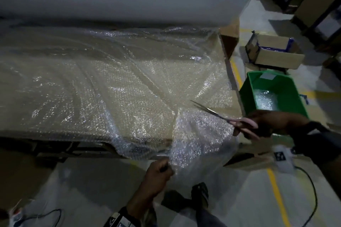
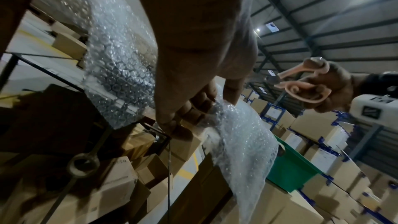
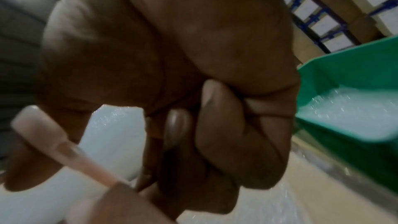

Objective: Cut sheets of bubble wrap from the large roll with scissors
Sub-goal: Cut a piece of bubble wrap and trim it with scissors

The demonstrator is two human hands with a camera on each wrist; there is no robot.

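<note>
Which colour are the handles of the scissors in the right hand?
Pale pink; the scissors in the right hand show it best in the left wrist view.

The left hand (image 1: 158,171), low at 6 o'clock with its forearm running down to the frame's bottom edge, is curled in a pinch on the wrap (image 1: 195,134), while the right hand (image 1: 262,125), raised at 4 o'clock, has its fingers closed through the scissors (image 1: 227,116), wrist strapped.

Dim, blurred, wide-angle edge distortion
</note>
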